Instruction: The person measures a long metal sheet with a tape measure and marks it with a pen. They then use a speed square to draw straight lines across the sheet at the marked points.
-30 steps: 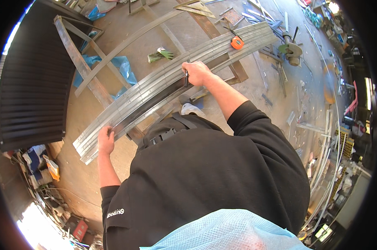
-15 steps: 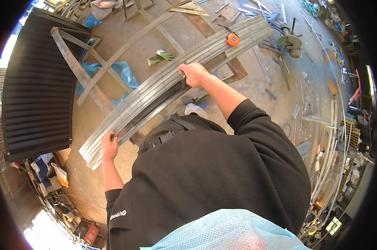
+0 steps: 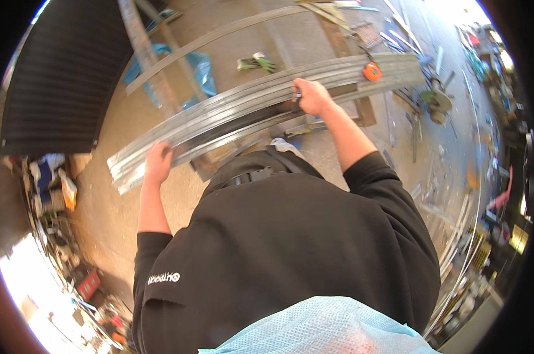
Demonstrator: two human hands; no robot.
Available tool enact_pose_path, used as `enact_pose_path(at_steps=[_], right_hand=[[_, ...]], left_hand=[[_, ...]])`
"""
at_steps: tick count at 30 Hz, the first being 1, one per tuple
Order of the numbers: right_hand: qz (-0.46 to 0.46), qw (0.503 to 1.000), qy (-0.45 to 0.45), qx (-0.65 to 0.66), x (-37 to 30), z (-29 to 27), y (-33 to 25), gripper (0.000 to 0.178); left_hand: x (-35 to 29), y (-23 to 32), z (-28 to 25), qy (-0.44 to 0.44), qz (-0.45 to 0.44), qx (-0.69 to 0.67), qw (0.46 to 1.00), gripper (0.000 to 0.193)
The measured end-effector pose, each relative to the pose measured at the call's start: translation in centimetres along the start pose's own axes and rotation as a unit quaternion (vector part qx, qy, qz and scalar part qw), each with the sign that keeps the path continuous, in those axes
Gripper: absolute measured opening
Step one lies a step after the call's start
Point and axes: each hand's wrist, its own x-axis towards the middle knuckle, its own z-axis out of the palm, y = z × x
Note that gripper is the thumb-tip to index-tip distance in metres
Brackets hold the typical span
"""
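Observation:
A long bundle of shiny metal profiles [image 3: 237, 109] lies across in front of me, from lower left to upper right. My left hand [image 3: 157, 163] grips its near edge close to the left end. My right hand [image 3: 312, 97] is closed on a small dark object pressed against the profiles near their middle; what it is I cannot tell. An orange tape measure [image 3: 371, 71] rests on the profiles further right. My black-sleeved torso fills the lower picture.
A dark corrugated sheet [image 3: 54, 88] stands at the left. Green gloves [image 3: 255, 62], blue plastic [image 3: 199, 68] and wooden bars [image 3: 143, 53] lie on the concrete floor beyond. Metal scraps and tools crowd the right side; clutter sits at the lower left.
The view has shifted, so the profiles sit lower and flatter in the picture. My left hand has slid a little along the left end. My right hand stays on the profiles.

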Motion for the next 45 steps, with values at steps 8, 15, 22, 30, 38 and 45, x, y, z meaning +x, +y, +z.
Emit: enact_pose_path(at_steps=[8,15,22,30,38,45], right_hand=[[-0.047,0.998,0.024,0.021,0.5,0.0,1.8,0.026],[-0.071,0.997,0.015,-0.009,1.5,-0.4,3.1,0.023],[-0.022,0.999,-0.028,0.037,2.0,-1.3,3.1,0.025],[-0.019,0.998,-0.026,0.047,2.1,-1.6,2.5,0.023],[0.016,0.997,-0.029,0.07,2.7,-1.2,3.4,0.021],[-0.001,1.0,-0.022,0.004,2.7,-1.3,3.7,0.017]], left_hand=[[-0.4,2.2,0.4,0.049,0.002,0.036,0.998,0.019],[-1.1,3.1,0.8,0.1,0.035,0.07,0.992,0.037],[-0.9,3.0,1.0,0.069,0.018,0.076,0.995,0.038],[-0.6,2.8,0.9,0.045,0.045,0.129,0.99,0.042],[-0.8,2.9,1.1,0.038,0.047,0.148,0.987,0.042],[-0.8,2.7,1.3,0.047,0.052,0.14,0.988,0.043]])
